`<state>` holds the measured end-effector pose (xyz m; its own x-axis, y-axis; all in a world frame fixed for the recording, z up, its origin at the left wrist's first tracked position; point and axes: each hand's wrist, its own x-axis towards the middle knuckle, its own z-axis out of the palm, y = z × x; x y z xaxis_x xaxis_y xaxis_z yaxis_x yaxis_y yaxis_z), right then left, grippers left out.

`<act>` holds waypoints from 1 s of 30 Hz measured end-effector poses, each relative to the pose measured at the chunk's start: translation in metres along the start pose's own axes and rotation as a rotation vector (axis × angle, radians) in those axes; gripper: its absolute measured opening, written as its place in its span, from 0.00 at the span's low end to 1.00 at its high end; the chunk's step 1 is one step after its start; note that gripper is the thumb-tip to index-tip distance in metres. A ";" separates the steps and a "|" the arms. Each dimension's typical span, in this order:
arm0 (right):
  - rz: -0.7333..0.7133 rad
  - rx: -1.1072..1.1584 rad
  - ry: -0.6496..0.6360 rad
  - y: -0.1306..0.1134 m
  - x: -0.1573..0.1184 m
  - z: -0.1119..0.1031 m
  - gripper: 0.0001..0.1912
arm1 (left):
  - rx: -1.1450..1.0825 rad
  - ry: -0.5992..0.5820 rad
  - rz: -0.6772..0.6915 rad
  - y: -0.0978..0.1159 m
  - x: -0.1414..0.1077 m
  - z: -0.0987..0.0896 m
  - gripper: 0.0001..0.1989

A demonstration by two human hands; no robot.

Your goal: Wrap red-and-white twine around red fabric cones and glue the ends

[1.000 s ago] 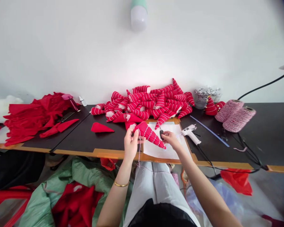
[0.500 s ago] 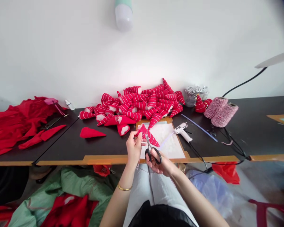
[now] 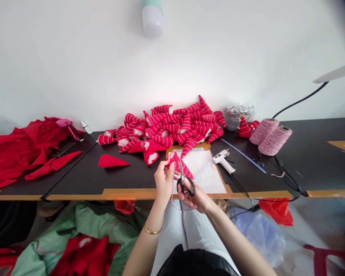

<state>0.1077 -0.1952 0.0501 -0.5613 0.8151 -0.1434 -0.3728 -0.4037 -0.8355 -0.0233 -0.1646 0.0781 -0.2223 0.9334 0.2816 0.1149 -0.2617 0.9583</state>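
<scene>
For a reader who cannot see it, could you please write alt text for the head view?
A person's left hand holds a striped red fabric cone; the right hand holds black-handled metal scissors. Behind lies a heap of striped, stuffed red cones.

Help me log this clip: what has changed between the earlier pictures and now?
The right hand has brought the scissors left and nearer the body, blades now in front of the striped red cone. The left hand still holds the cone; the glue gun lies as before.
</scene>
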 end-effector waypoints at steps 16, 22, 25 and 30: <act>0.014 0.032 -0.048 0.006 0.000 0.000 0.31 | 0.060 0.055 0.017 0.001 0.000 0.001 0.15; 0.030 0.029 -0.033 0.006 -0.001 0.001 0.31 | 0.049 0.047 0.010 -0.003 -0.001 0.002 0.14; 0.020 0.030 -0.022 0.006 -0.001 0.000 0.31 | 0.033 0.043 0.002 -0.002 -0.001 0.001 0.15; 0.000 0.014 0.014 0.001 0.001 0.000 0.32 | 0.042 0.004 -0.023 -0.006 -0.002 0.001 0.15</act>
<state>0.1070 -0.1942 0.0493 -0.5514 0.8205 -0.1509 -0.3827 -0.4095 -0.8282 -0.0225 -0.1653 0.0720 -0.2296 0.9379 0.2600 0.1507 -0.2297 0.9615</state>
